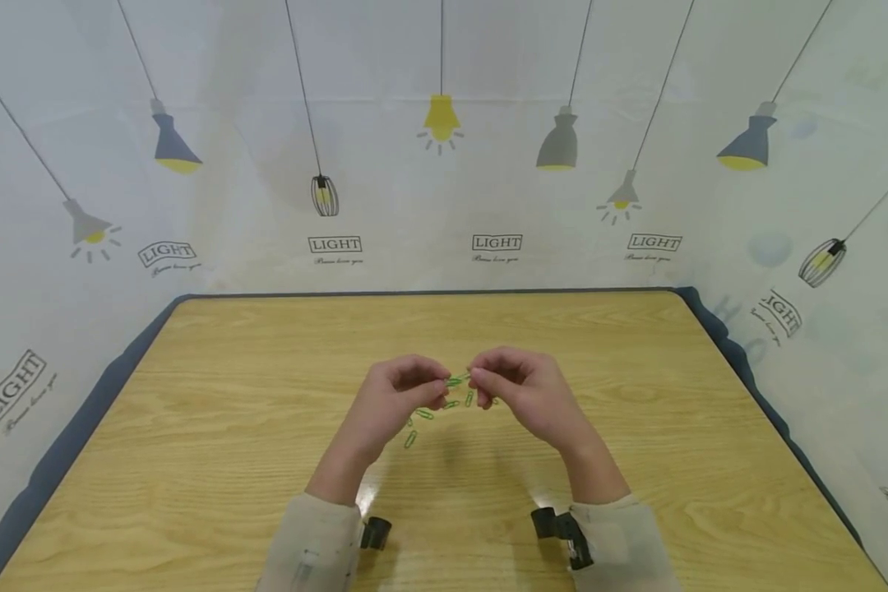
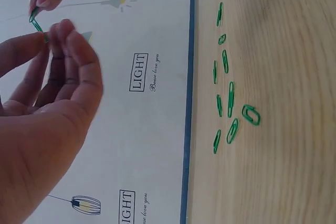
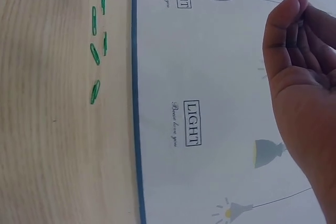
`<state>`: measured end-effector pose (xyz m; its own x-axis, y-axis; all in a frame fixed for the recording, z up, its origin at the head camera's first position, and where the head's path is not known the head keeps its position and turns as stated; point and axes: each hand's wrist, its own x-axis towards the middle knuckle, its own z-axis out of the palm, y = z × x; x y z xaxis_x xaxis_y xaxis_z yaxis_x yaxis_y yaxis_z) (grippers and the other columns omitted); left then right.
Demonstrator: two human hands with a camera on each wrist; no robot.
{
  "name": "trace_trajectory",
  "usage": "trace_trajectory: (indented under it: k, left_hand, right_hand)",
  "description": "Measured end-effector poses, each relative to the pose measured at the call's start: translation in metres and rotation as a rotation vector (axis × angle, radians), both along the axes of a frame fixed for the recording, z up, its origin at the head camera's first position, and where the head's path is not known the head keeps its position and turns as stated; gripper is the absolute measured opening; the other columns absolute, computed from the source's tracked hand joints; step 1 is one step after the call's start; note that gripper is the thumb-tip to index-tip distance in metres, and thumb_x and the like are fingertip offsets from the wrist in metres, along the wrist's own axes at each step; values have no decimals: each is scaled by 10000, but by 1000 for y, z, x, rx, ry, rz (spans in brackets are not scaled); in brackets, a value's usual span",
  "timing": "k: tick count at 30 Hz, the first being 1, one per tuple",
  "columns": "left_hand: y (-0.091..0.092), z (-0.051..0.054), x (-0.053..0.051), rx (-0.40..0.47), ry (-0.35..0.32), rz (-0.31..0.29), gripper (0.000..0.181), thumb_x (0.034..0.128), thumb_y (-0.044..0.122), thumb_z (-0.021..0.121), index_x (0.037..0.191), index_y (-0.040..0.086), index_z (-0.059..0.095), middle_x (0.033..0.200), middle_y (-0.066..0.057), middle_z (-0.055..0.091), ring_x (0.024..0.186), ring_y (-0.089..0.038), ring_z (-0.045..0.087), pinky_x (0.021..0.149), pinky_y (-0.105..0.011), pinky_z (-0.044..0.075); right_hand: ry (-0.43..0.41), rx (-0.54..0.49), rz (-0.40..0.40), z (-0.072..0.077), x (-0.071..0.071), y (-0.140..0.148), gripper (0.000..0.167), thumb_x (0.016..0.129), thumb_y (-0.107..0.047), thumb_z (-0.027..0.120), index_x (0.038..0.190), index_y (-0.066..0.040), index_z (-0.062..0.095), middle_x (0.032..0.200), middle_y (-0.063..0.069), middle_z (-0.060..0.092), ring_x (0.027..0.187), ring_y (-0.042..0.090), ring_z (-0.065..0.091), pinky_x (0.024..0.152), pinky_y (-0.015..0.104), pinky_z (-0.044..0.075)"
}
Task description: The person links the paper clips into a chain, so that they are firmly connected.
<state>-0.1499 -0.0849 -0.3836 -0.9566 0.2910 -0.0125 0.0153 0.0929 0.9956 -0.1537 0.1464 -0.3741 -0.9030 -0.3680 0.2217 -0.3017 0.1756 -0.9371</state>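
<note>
Both hands are raised above the table, fingertips close together, with green paper clips (image 1: 455, 381) stretched between them. My left hand (image 1: 386, 407) pinches one end between thumb and fingers. At the other end, my right hand (image 1: 536, 399) pinches a clip between thumb and forefinger. The left wrist view shows two green clips (image 2: 37, 25) end to end between the hands, apparently linked; the fingertips hide the outer ends. Below the hands, several loose green paper clips (image 2: 231, 98) lie scattered on the table, some covered by the hands in the head view.
The wood-grain table (image 1: 266, 345) has a dark blue edge along its back and sides. Behind it hangs a pale sheet (image 1: 385, 164) printed with lamps and the word LIGHT. A small black wrist camera (image 1: 375, 533) sits at the left sleeve, another camera (image 1: 543, 522) at the right.
</note>
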Motion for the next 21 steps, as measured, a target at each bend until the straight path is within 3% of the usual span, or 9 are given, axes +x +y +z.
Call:
trace_trajectory:
  k: [5,9,16,21]
  left_hand:
    - [4,0,1,-67,57,-50,265,1077,261,653,1292,122,722,1296,-96,740,1158,-224,699,1055,-486,575]
    - [9,0,2,-52,87,-64,288,1038,289,718,1287,145,729,1289,-54,754,1225,-219,685,1125,-508,532]
    - [10,3,4,-42,109,-25,211,1042,196,701,1231,109,736,1117,-104,790,1072,-278,756,904,-353,581]
    - [7,5,4,-45,106,-8,222,1075,226,653,1231,100,748,1067,-135,776,1020,-223,746,929,-357,593]
  right_hand:
    - [15,51,-20,6,2,-4,152,1063,-177,674,1113,-64,761,841,80,706,722,163,661,684,290,565]
    - [20,67,-35,8,1,-6,145,1063,-176,673,1117,-86,773,843,91,708,723,162,650,675,287,560]
    - [40,75,-48,10,1,-5,157,1058,-149,672,1159,-69,763,894,152,727,729,148,657,674,282,573]
    - [82,96,-23,11,1,-4,190,1031,-101,703,1207,-55,756,985,169,755,780,128,696,702,312,612]
